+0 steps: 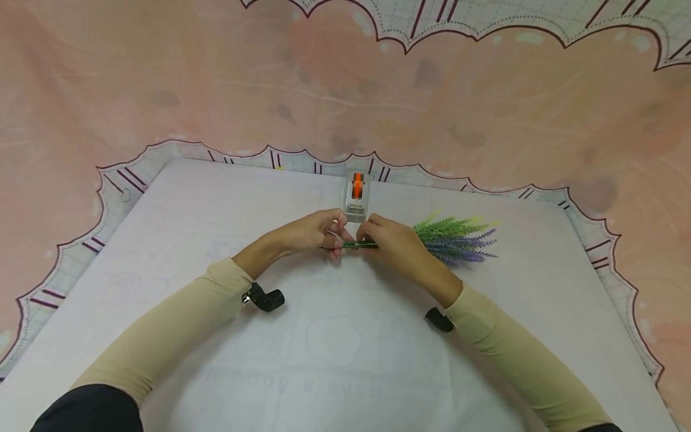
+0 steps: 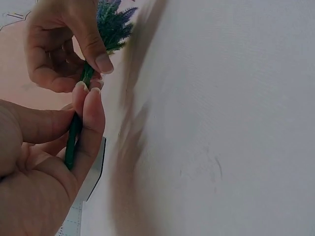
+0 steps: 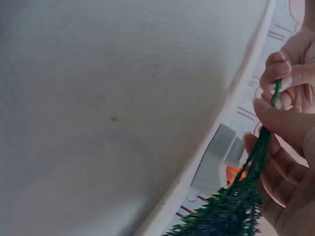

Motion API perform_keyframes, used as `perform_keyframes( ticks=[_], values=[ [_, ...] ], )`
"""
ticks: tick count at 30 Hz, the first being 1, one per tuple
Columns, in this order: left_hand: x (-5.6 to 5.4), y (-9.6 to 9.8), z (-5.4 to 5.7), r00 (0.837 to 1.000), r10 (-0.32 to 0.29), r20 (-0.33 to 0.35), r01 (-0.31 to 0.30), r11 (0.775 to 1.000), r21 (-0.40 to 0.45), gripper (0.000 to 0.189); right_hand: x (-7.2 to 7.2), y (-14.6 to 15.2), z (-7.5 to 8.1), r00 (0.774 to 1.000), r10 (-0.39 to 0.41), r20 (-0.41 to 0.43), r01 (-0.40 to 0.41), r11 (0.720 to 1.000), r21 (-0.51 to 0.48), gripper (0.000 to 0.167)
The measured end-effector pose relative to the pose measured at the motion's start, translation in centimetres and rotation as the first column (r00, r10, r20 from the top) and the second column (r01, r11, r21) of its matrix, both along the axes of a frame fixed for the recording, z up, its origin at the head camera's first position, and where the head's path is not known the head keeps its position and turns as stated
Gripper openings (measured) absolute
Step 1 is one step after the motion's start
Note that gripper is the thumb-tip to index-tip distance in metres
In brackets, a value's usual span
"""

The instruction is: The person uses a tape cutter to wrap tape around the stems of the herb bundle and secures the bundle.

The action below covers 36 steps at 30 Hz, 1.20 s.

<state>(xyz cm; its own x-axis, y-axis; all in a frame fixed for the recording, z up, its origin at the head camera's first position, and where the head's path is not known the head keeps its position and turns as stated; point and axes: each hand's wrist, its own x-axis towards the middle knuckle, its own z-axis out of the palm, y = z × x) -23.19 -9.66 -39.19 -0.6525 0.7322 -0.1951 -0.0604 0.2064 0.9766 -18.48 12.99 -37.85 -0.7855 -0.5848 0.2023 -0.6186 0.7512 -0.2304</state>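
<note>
Both hands hold a bunch of artificial lavender (image 1: 459,240) sideways above the white table, its green and purple sprigs pointing right. My left hand (image 1: 315,233) pinches the lower end of the green stems between thumb and fingers, as the left wrist view shows, where the stem (image 2: 72,140) crosses the fingers. Farther up, my right hand (image 1: 396,243) grips the stems just below the sprigs. In the right wrist view the stems (image 3: 261,147) run between its thumb and fingers, and the leafy heads (image 3: 221,211) hang at the bottom.
A clear tape dispenser (image 1: 356,204) with an orange core stands just beyond the hands, by the far edge of the white table (image 1: 243,192). A patterned cloth (image 1: 216,96) with scalloped borders lies beyond and around the table top.
</note>
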Motion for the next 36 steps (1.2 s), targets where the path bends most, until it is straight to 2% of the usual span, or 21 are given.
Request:
perform_keyframes(
  ticks=[7,15,22,27,36],
  values=[
    [-0.07,-0.23,-0.08,0.999,-0.037,-0.031,0.037,0.999,-0.014,0.044,0.12,0.25,0.31,0.996,-0.086,0.031,0.087,0.996,-0.026,0.017],
    [-0.17,-0.44,-0.02,0.994,-0.059,-0.088,0.055,0.997,-0.048,0.036,-0.11,0.43,0.45,0.991,-0.106,0.086,0.109,0.994,-0.030,0.013],
    [-0.19,-0.47,-0.15,0.992,-0.062,-0.114,0.057,0.997,-0.043,0.044,-0.16,0.57,0.70,0.988,-0.108,0.110,0.112,0.993,-0.032,0.013],
    [-0.13,-0.52,0.06,0.984,-0.066,-0.163,0.051,0.994,-0.097,0.033,-0.21,0.54,0.78,0.986,-0.115,0.121,0.121,0.992,-0.041,0.012],
    [-0.29,-0.50,0.09,0.981,-0.080,-0.177,0.060,0.992,-0.115,0.031,-0.28,0.60,0.77,0.985,-0.108,0.137,0.118,0.991,-0.063,0.014]
  ],
)
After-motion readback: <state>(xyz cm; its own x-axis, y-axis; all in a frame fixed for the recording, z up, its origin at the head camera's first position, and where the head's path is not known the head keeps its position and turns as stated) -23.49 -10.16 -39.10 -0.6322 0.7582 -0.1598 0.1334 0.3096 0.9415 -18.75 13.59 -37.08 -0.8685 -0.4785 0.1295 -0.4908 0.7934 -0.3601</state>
